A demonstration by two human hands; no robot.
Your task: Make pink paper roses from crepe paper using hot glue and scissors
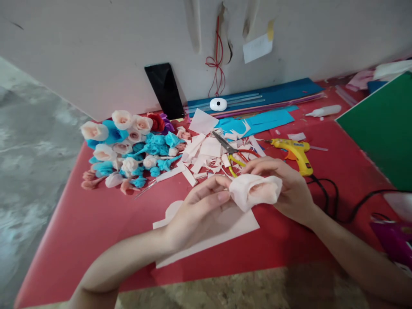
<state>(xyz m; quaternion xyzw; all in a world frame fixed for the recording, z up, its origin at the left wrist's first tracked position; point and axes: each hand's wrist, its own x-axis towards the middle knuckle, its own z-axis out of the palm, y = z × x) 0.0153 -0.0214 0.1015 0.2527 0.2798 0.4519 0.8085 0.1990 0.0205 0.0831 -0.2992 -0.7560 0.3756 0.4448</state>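
Between my two hands is a pale pink paper flower, its cupped petals turned up toward me. My left hand pinches its left edge between thumb and fingers. Around its far right side curl the fingers of my right hand, partly hidden by the petals. Below my left hand lies a sheet of pale paper on the red table. Just beyond the flower, scissors with red and yellow handles rest on a heap of pale paper scraps.
Finished paper flowers in white, blue and red crowd the table's left side. A yellow glue gun with a black cord lies right, near a white bottle. Blue paper, a black phone-like slab and a green board stand or lie further back.
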